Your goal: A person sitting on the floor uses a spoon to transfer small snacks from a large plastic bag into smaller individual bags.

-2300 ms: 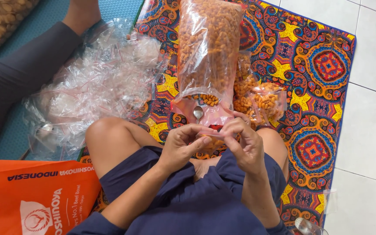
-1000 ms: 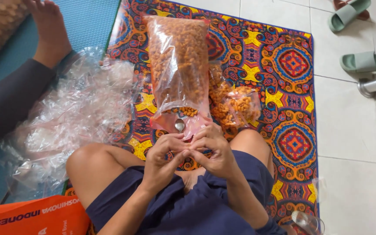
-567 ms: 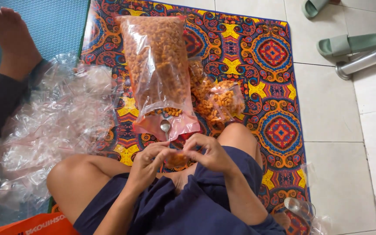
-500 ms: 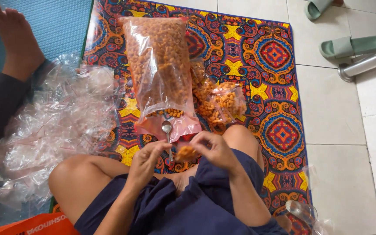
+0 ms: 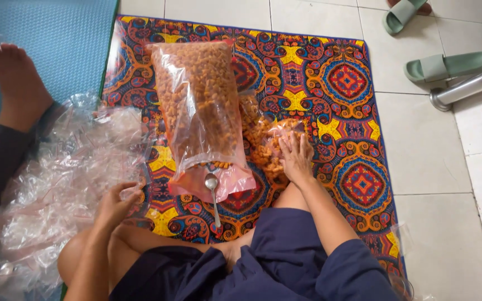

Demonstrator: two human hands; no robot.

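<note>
Person sits cross-legged on a bright patterned floor mat [image 5: 358,117]. Right hand [image 5: 295,158] lies flat, fingers spread, palm down on a pile of small clear packets filled with orange snack pieces [image 5: 263,139], just right of the large clear plastic bag of orange snack pieces [image 5: 199,106]; hand presses on the pile, not clenched around anything. Left hand [image 5: 115,202] reaches to the edge of the heap of empty clear zip bags with red seal strips [image 5: 62,173], fingers curled at the top sheets, looks like pinching one bag but the grip itself is not clear. Metal spoon [image 5: 213,192] lies on the mat, bowl at the open mouth of the large bag, handle pointing toward the person, touched by neither hand. Doing it well, as a judgement: set the filled packet flat so the pile does not slide, peel off only a single empty bag by its seal edge since the sheets cling together, and avoid knocking the open bag mouth or the spoon. Another person's foot [image 5: 15,83] and dark sleeve rest on a blue mat [image 5: 57,39] at left; green sandals [image 5: 436,64] on the tiled floor [image 5: 447,167].
</note>
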